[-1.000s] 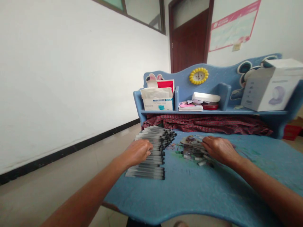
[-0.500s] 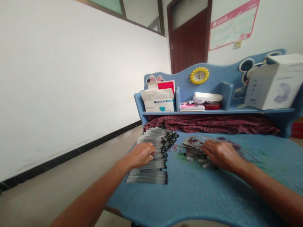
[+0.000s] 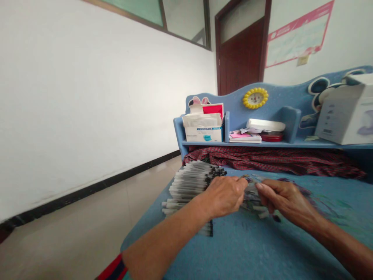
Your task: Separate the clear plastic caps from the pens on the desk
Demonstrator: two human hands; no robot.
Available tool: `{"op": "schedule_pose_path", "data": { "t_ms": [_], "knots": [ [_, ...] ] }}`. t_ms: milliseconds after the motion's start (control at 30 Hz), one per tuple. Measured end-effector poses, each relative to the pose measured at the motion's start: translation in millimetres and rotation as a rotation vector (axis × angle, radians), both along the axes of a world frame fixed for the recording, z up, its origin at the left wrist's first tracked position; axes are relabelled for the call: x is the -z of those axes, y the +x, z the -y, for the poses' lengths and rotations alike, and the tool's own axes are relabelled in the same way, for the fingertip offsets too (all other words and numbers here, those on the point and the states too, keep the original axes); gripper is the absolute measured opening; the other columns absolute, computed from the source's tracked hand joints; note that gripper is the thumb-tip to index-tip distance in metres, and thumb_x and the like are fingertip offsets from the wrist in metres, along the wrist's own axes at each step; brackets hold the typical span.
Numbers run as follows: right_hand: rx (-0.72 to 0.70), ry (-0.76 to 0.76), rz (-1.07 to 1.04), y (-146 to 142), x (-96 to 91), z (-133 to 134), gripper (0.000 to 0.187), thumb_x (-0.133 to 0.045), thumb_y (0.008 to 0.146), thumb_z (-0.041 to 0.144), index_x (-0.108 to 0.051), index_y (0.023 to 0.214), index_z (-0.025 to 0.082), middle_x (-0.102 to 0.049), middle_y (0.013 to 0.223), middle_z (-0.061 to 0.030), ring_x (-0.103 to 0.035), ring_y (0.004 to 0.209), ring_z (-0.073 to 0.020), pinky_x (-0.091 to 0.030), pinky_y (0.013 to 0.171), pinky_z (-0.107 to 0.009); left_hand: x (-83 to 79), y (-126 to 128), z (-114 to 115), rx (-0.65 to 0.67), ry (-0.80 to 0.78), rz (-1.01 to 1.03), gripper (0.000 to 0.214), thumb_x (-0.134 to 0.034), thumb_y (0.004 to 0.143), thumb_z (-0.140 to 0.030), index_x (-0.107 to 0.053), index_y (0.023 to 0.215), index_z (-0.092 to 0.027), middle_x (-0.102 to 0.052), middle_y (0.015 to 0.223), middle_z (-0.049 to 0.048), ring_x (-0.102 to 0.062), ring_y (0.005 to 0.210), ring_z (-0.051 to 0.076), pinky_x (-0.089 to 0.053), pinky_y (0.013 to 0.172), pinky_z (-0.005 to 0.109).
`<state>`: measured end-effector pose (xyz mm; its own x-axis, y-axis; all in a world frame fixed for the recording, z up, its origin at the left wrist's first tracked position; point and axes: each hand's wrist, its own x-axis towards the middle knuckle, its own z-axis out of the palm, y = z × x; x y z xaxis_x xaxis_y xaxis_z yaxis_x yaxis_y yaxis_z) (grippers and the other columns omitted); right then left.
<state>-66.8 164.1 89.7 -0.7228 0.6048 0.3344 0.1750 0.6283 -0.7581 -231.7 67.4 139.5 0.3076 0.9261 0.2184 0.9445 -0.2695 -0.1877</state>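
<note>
A long stack of white pens with black caps [image 3: 189,182] lies on the left part of the blue desk [image 3: 250,249]. To its right is a small loose pile of pens [image 3: 256,205] on a printed picture. My left hand [image 3: 225,195] has its fingers curled and reaches across the stack's right end to the small pile. My right hand [image 3: 287,200] rests on the pile from the right in a pinch. The fingertips of both hands meet above the pile. What they grip is hidden.
A blue shelf [image 3: 271,144] runs along the desk's back, holding a tissue box [image 3: 203,127], flat booklets [image 3: 244,137], a red tin [image 3: 271,137] and a white carton [image 3: 346,116]. Red checked cloth [image 3: 276,160] lies under it. A yellow toy clock [image 3: 255,97] and a brown door [image 3: 240,58] are behind.
My left hand has left the pen stack and moved right to the small pile, meeting my right hand. The view has shifted slightly.
</note>
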Motion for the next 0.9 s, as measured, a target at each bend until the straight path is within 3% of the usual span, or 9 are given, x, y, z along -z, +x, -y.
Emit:
{"op": "schedule_pose_path", "data": {
  "t_ms": [133, 433, 700, 900],
  "knots": [
    [0.013, -0.18, 0.043, 9.1, 4.4, -19.9, 0.054, -0.038, 0.085, 0.059, -0.055, 0.055, 0.017, -0.053, 0.048, -0.0012, -0.052, 0.044, -0.0126, -0.037, 0.046, -0.024, 14.7, -7.3, -16.8, 0.043, 0.124, 0.135, 0.014, -0.044, 0.09, -0.027, -0.052, 0.097, -0.016, -0.062, 0.089, 0.0045, -0.059, 0.085, 0.018, -0.047, 0.075, 0.028],
    [-0.221, -0.348, 0.1, 9.8, 15.7, -31.8, 0.043, -0.056, 0.077, 0.055, -0.057, 0.061, 0.015, -0.06, 0.055, -0.0019, -0.059, 0.046, -0.0133, -0.041, 0.043, -0.021, 36.9, -15.9, -12.7, 0.094, 0.133, 0.073, 0.017, -0.044, 0.091, -0.028, -0.052, 0.082, -0.016, -0.06, 0.079, 0.0028, -0.057, 0.073, 0.016, -0.046, 0.066, 0.025],
    [-0.162, -0.405, 0.128, 4.5, 14.6, -22.3, 0.05, -0.045, 0.079, 0.063, -0.051, 0.065, 0.015, -0.059, 0.052, -0.0003, -0.051, 0.036, -0.008, -0.035, 0.036, -0.018, 39.0, -18.7, -7.7, 0.09, 0.145, 0.045, 0.016, -0.042, 0.092, -0.026, -0.051, 0.082, -0.017, -0.059, 0.077, 0.0027, -0.056, 0.071, 0.017, -0.046, 0.063, 0.026],
    [-0.22, -0.415, 0.114, 7.4, 8.9, -21.7, 0.045, -0.052, 0.078, 0.058, -0.052, 0.064, 0.014, -0.059, 0.053, -0.0002, -0.054, 0.04, -0.0085, -0.034, 0.039, -0.018, 35.2, -17.1, -6.2, 0.1, 0.117, 0.082, 0.014, -0.043, 0.091, -0.024, -0.051, 0.083, -0.016, -0.059, 0.078, 0.0028, -0.056, 0.072, 0.017, -0.046, 0.064, 0.026]
  ]
}}
